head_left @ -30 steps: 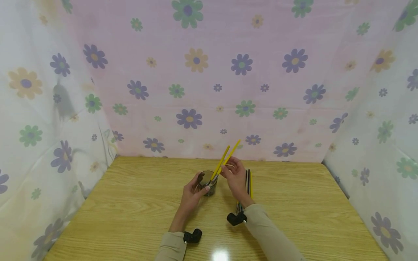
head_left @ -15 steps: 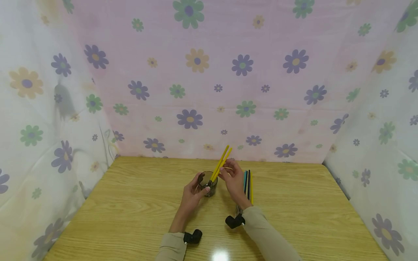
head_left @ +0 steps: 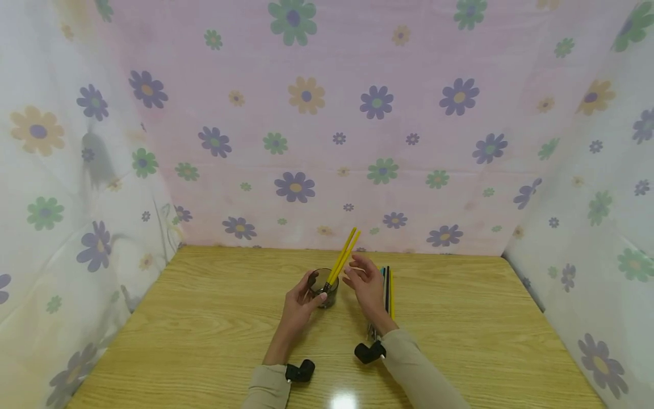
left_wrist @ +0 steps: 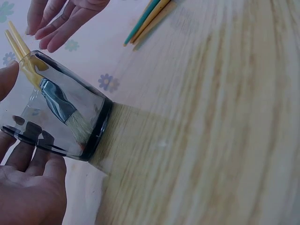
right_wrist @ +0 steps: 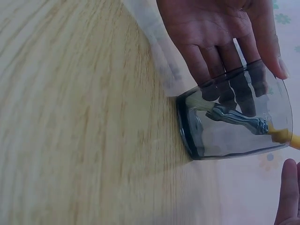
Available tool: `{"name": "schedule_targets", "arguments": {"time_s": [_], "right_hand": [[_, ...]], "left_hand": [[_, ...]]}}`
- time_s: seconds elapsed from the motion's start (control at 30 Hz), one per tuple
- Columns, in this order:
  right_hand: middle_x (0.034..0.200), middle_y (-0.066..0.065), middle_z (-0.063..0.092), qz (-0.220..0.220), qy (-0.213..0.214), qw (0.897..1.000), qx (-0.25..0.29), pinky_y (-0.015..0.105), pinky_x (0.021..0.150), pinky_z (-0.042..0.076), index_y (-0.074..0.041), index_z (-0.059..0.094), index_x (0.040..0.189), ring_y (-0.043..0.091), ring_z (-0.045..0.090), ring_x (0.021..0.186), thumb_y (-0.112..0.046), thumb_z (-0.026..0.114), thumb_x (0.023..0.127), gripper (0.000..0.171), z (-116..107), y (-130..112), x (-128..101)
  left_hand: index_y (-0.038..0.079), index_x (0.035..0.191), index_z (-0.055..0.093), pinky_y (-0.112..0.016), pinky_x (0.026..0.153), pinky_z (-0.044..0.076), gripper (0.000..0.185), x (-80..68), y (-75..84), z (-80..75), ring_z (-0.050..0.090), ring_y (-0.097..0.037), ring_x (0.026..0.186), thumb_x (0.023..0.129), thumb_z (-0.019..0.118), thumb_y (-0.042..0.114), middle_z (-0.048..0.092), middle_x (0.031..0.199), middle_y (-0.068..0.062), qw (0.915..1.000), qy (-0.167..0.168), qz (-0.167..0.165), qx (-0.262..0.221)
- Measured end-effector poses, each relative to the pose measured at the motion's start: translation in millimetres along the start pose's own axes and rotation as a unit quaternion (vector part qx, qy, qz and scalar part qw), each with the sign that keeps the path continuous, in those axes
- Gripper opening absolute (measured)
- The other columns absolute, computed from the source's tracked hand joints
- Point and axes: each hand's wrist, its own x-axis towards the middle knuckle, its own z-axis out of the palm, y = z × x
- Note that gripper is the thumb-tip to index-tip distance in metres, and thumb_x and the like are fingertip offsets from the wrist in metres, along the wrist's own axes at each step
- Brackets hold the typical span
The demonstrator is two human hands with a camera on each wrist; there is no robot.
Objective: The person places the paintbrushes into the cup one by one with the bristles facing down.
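**Brushes in the glass, hand just off them**

My left hand (head_left: 298,304) wraps the clear, dark-based glass (head_left: 325,288) at centre frame on the wooden table (head_left: 204,329). Two yellow-handled paintbrushes (head_left: 343,255) lean in it, bristles down. My right hand (head_left: 365,284) hovers just right, fingers loose, gripping nothing. I judge the placing done; next I'd reach the coloured brushes (head_left: 388,287) lying beyond it.

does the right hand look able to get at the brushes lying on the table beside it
Probably yes. The right hand hangs open and holds nothing, and the loose brushes lie flat just to its right with nothing over them. The left hand grips the glass, clear of that path.
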Motion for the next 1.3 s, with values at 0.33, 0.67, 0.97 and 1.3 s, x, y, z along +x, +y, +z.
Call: {"name": "schedule_targets", "arguments": {"time_s": [0.33, 0.67, 0.97, 1.3], "right_hand": [[0.113, 0.017, 0.062, 0.055, 0.037, 0.997, 0.043, 0.035, 0.083, 0.063, 0.003, 0.059, 0.133, 0.024, 0.070, 0.097, 0.001, 0.062, 0.100, 0.034, -10.1, -2.6, -7.1], [0.109, 0.000, 0.063, 0.159, 0.061, 0.983, 0.067, 0.030, 0.089, 0.061, 0.003, 0.050, 0.145, 0.011, 0.067, 0.094, -0.007, 0.059, 0.103, 0.043, -43.0, -10.3, -8.4], [0.134, 0.011, 0.056, 0.227, 0.028, 0.973, 0.034, 0.027, 0.096, 0.058, 0.004, 0.038, 0.154, 0.008, 0.065, 0.101, -0.010, 0.054, 0.106, 0.053, -95.0, -19.7, -6.4], [0.111, 0.004, 0.069, 0.266, 0.046, 0.963, 0.006, 0.025, 0.090, 0.059, 0.012, 0.035, 0.152, 0.008, 0.070, 0.093, -0.009, 0.056, 0.105, 0.055, -133.3, -26.6, -7.0]], "left_hand": [[-0.008, 0.156, 0.029, -0.048, 0.122, 0.023, 0.073, -0.7, -0.7, -1.3, 0.025, -0.038, 0.152, 0.095, 0.068, -0.001, 0.026, 0.163, -0.027, 0.9999, -0.007, 0.012, 0.000], [-0.005, 0.157, 0.031, -0.045, 0.121, 0.026, 0.074, -0.5, -2.2, -1.8, 0.027, -0.036, 0.152, 0.094, 0.070, -0.001, 0.027, 0.163, -0.025, 1.0000, -0.003, 0.008, -0.001], [-0.004, 0.156, 0.032, -0.047, 0.121, 0.026, 0.073, -0.9, -3.1, -0.2, 0.027, -0.038, 0.151, 0.094, 0.070, -0.001, 0.030, 0.162, -0.026, 0.9998, -0.007, 0.016, -0.006], [-0.005, 0.157, 0.031, -0.046, 0.121, 0.024, 0.073, -2.1, 0.1, -0.3, 0.023, -0.037, 0.153, 0.095, 0.069, -0.001, 0.023, 0.165, -0.026, 1.0000, -0.005, 0.001, -0.002]]}}
